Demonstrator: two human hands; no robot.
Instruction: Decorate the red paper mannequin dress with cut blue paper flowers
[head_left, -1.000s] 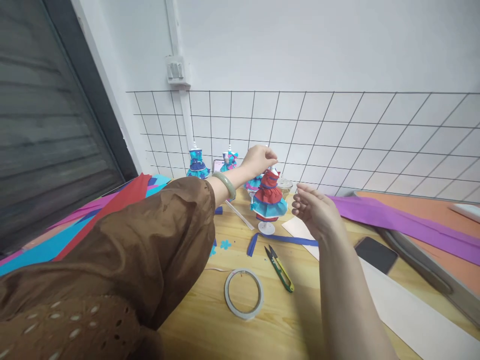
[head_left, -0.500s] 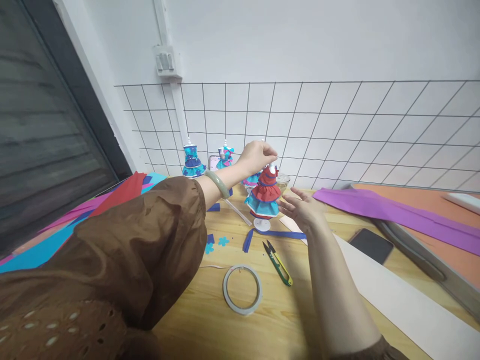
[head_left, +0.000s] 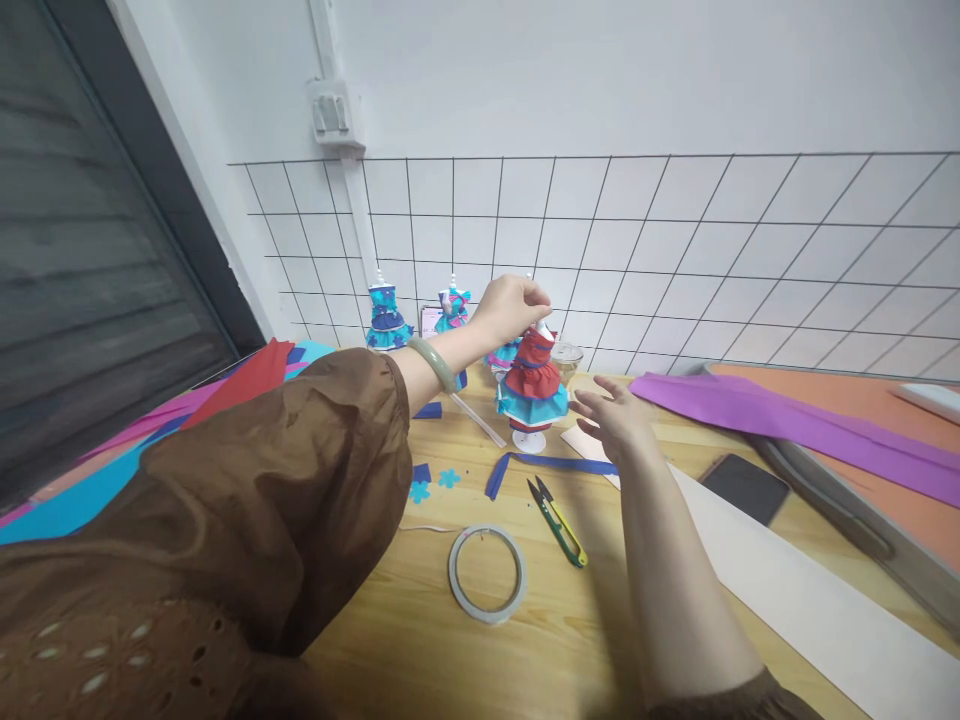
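My left hand (head_left: 516, 305) pinches the top of a small white dress form (head_left: 529, 441) from above. The form wears a tiered red and turquoise doll dress (head_left: 537, 378) and stands upright on its round base. Just to the right of the skirt, my right hand (head_left: 615, 418) is held with fingers apart, holding nothing. A dark blue fabric strip (head_left: 562, 463) lies in front of the base. Nearer to me are yellow and green thread snips (head_left: 557, 523) and a roll of tape (head_left: 454, 580).
Behind stand other dressed forms, one in blue (head_left: 388, 318) and one with pink bows (head_left: 452, 308). A clear bowl (head_left: 568, 358) is partly hidden. At right lie a phone (head_left: 742, 488), purple fabric (head_left: 787, 420) and a white sheet (head_left: 795, 590). Coloured fabrics (head_left: 232, 395) lie left; flower cutouts (head_left: 448, 479) lie centrally.
The dress form has turned a little under my left hand, so its skirt shows from a different side. My right hand has shifted slightly right, away from the skirt.
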